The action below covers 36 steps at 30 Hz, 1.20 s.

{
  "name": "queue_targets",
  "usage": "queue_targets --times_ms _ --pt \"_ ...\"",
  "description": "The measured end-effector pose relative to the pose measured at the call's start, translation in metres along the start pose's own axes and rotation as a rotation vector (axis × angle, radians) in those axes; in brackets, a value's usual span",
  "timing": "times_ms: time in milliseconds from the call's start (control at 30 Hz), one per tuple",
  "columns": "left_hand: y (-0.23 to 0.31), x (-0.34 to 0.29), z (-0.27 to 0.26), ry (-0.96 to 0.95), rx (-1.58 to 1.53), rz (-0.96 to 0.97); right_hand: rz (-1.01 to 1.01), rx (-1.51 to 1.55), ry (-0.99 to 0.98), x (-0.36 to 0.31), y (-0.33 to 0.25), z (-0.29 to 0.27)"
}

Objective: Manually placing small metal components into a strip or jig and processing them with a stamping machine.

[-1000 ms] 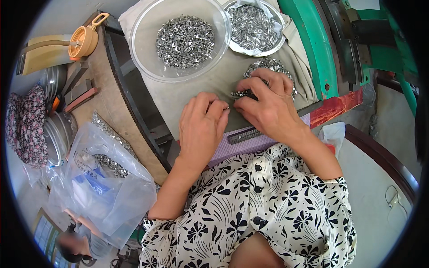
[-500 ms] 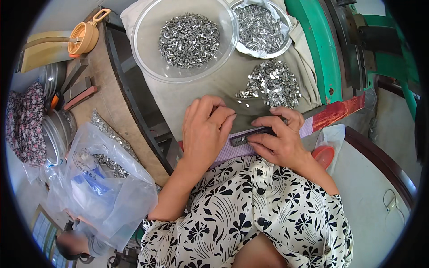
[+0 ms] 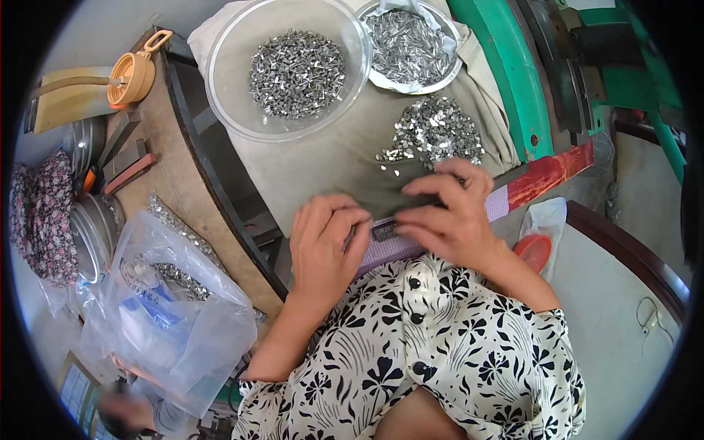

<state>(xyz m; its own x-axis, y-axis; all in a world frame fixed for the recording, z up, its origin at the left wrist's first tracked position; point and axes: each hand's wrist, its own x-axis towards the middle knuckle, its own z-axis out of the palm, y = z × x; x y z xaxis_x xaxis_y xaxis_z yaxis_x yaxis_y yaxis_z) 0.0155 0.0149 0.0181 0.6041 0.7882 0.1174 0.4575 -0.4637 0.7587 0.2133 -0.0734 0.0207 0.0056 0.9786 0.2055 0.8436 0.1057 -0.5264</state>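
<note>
My left hand [image 3: 323, 242] is bent over the front edge of the cloth, thumb and forefinger brought together. Whatever is between those fingertips is too small to make out. A dark narrow bar [image 3: 385, 232] with small grey metal pieces in it lies on a lilac checked strip [image 3: 381, 255] in front of my body. Around the bar's right end are the thumb and forefinger of my right hand [image 3: 462, 216], which hide that part of it; the other fingers are raised. Beyond my right hand lies a loose heap of small shiny metal pieces [image 3: 440, 132].
A clear plastic basin [image 3: 227, 110] of small metal parts stands at the back, beside a lined metal bowl [image 3: 422, 89] of slender pins. Green machinery [image 3: 506, 81] borders the right. On the left, a wooden table [image 3: 172, 169] carries a plastic bag [image 3: 213, 345] and an orange lid [image 3: 132, 79].
My left hand has moved slightly down and closer to my body. The right hand's raised fingers have lifted, and the view has shifted a little.
</note>
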Motion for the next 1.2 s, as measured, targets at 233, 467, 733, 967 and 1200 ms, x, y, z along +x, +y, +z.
queue_targets --times_ms 233,467,733,967,1200 --pt "0.006 -0.018 0.006 -0.098 -0.075 -0.012 0.058 -0.122 0.138 0.028 0.015 0.008" --pt "0.003 -0.023 0.011 -0.122 -0.042 0.002 0.031 -0.087 0.155 0.025 0.006 0.011" --pt "0.002 -0.023 0.012 -0.112 -0.042 -0.003 -0.021 -0.062 0.024 -0.025 0.004 0.001" --pt "0.006 -0.021 0.014 -0.104 -0.004 0.035 0.03 -0.043 0.103 -0.005 0.007 -0.007" --pt "0.007 -0.015 0.023 -0.131 0.045 0.098 -0.115 -0.122 0.027 0.045 0.019 0.005"
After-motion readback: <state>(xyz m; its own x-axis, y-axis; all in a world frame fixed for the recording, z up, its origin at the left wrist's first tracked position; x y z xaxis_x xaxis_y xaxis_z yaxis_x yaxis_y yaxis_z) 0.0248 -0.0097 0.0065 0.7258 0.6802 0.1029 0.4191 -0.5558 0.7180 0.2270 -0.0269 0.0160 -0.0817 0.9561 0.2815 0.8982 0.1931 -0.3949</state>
